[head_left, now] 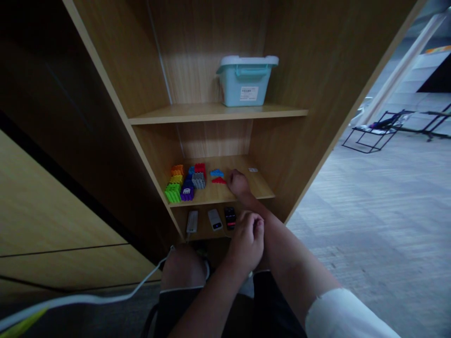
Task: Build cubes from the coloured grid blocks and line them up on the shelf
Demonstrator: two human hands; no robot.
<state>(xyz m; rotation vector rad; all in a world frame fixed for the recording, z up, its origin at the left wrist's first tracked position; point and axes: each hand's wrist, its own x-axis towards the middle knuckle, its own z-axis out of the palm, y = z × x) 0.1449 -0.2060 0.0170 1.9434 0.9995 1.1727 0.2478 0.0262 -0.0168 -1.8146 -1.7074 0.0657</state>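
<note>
My right hand (pixel 238 183) reaches onto the middle shelf (pixel 229 191) with its fingers curled. It is just right of a flat red plastic piece (pixel 219 180) and a blue plastic piece (pixel 217 172). Whatever its fingers may hold is hidden. Lower and nearer, my left hand (pixel 247 238) is closed in front of my right forearm; I cannot make out anything in it. Left of the loose pieces stand bundles of ridged plastic pieces: orange (pixel 177 169), yellow (pixel 176 179), green (pixel 173 192), purple (pixel 187 191), grey (pixel 199 180) and red (pixel 200 167).
A light blue lidded box (pixel 246 80) sits on the upper shelf. Below the middle shelf lie a white power strip-like block (pixel 192 221), a white device (pixel 214 219) and a black device (pixel 230 217). A white cable (pixel 105 298) crosses at lower left. My knee (pixel 185 266) is close in front.
</note>
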